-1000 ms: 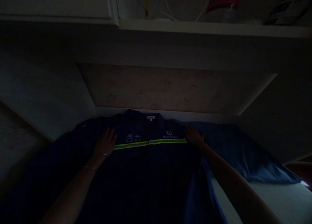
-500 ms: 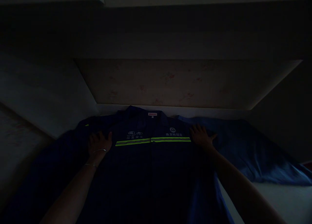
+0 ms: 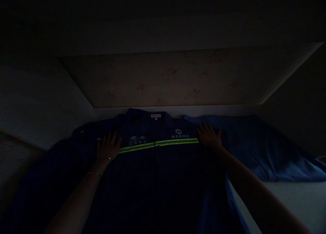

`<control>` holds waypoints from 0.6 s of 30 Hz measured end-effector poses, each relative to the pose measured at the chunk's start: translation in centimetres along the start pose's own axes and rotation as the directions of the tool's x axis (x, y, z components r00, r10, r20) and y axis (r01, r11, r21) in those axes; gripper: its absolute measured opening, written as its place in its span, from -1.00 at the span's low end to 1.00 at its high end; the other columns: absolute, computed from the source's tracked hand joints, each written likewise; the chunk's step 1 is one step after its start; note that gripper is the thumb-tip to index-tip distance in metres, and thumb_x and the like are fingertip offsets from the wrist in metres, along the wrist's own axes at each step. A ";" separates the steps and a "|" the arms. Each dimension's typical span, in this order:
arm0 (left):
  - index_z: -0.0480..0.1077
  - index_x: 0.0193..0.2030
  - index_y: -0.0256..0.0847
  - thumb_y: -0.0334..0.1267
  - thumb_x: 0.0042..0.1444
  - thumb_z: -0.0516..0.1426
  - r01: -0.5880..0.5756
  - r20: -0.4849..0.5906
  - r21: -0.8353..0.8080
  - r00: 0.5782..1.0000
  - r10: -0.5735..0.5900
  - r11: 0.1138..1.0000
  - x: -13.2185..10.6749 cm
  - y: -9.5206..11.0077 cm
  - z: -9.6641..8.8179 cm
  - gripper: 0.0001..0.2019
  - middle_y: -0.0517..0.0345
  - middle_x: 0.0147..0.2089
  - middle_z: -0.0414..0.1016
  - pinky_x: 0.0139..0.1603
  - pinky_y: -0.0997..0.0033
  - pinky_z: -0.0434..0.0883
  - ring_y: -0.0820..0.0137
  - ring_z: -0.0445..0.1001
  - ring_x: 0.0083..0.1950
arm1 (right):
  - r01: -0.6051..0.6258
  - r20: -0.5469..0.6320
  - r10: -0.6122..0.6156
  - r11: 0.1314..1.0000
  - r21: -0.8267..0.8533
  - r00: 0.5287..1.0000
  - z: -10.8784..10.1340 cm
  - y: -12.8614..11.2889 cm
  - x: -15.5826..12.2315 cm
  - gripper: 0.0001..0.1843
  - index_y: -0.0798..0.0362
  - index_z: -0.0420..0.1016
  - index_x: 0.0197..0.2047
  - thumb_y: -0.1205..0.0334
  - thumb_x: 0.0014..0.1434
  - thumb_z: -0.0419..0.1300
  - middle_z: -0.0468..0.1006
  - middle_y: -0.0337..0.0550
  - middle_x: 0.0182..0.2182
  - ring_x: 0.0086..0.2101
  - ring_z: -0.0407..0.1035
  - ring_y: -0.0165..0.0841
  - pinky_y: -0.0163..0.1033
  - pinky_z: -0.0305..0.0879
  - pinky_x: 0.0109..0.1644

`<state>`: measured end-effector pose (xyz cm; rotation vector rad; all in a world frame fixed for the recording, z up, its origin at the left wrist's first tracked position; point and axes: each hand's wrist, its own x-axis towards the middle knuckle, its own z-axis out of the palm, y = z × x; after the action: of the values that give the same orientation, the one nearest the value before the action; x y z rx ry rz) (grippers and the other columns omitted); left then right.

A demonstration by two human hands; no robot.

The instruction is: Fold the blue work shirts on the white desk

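A dark blue work jacket (image 3: pixel 155 169) lies spread out with its collar toward the back. A yellow-green reflective strip crosses its chest, with pale printed lettering above, and a small label shows inside the collar. My left hand (image 3: pixel 109 147) rests flat on the jacket's chest at the left end of the strip, fingers spread. Bracelets circle that wrist. At the strip's other end, my right hand (image 3: pixel 210 137) lies flat with its thumb apart. Neither hand grips the cloth. The lower part of the jacket is lost in shadow.
Lighter blue cloth (image 3: pixel 254 149) lies to the right, partly beneath the jacket's side. A pale surface (image 3: pixel 287 200) shows at the lower right. Behind stands a flower-patterned panel (image 3: pixel 163 79) with dark walls at both sides. The light is very dim.
My left hand has shifted slightly right on the jacket, its fingers now more spread. The right hand stays nearly in place. The view has tilted, and the upper ledge has left the picture.
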<state>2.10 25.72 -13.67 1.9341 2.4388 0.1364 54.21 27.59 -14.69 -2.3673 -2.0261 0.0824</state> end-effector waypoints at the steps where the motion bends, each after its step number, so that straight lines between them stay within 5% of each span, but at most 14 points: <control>1: -0.12 0.49 -0.09 0.16 0.29 -0.30 -0.003 -0.005 0.006 1.000 0.003 1.000 0.0 0.0 0.1 -0.30 -0.07 0.53 -0.13 0.41 -0.30 -0.19 -0.03 -0.16 0.51 | -0.009 0.000 0.009 1.000 -0.005 1.000 -0.1 -0.1 -0.1 -0.37 -0.12 0.03 0.44 -0.06 0.40 -0.35 -0.05 -0.12 0.44 0.37 -0.19 0.00 0.56 -0.31 0.25; 18: -0.09 0.47 0.07 0.27 0.24 -0.34 0.104 0.011 0.016 0.995 -0.104 0.994 -0.6 0.3 -0.6 -0.27 -0.10 0.52 -0.11 0.35 -0.46 -0.22 -0.09 -0.15 0.50 | 0.032 -0.013 -0.032 0.999 -0.015 0.999 -0.1 0.1 -0.4 -0.35 -0.13 0.08 0.42 -0.05 0.40 -0.40 0.00 -0.09 0.43 0.36 -0.13 -0.01 0.55 -0.24 0.25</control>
<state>2.44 25.18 -13.02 1.8033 2.5328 0.1038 54.20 27.20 -14.55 -2.3369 -2.0650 0.0508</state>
